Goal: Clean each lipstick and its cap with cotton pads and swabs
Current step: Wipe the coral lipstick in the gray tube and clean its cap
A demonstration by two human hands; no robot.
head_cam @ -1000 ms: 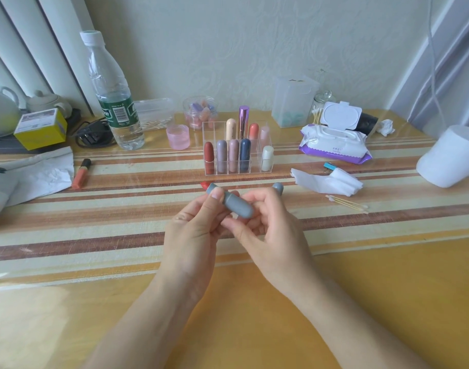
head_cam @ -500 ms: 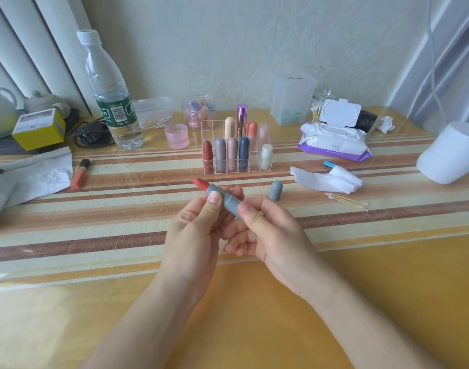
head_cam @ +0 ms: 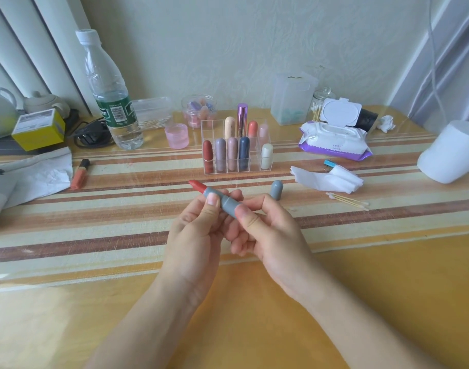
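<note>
A grey lipstick (head_cam: 222,202) with its red stick extended up-left is held over the striped table. My left hand (head_cam: 198,230) pinches its upper barrel, and my right hand (head_cam: 265,230) pinches its base. The grey cap (head_cam: 276,189) stands upright on the table just right of my hands. Behind them a clear organizer (head_cam: 236,153) holds several capped lipsticks. Folded white cotton pads (head_cam: 332,179) and a few cotton swabs (head_cam: 347,205) lie to the right.
A water bottle (head_cam: 110,102), a pink jar (head_cam: 176,135) and an orange lip tube (head_cam: 80,173) sit at the left. A wet wipes pack (head_cam: 334,141), a swab jar (head_cam: 318,107) and a white roll (head_cam: 454,155) are at the right.
The red stick has come out further from the grey barrel. My right hand shifted down the tube to its base, and the cap now stands in plain sight.
</note>
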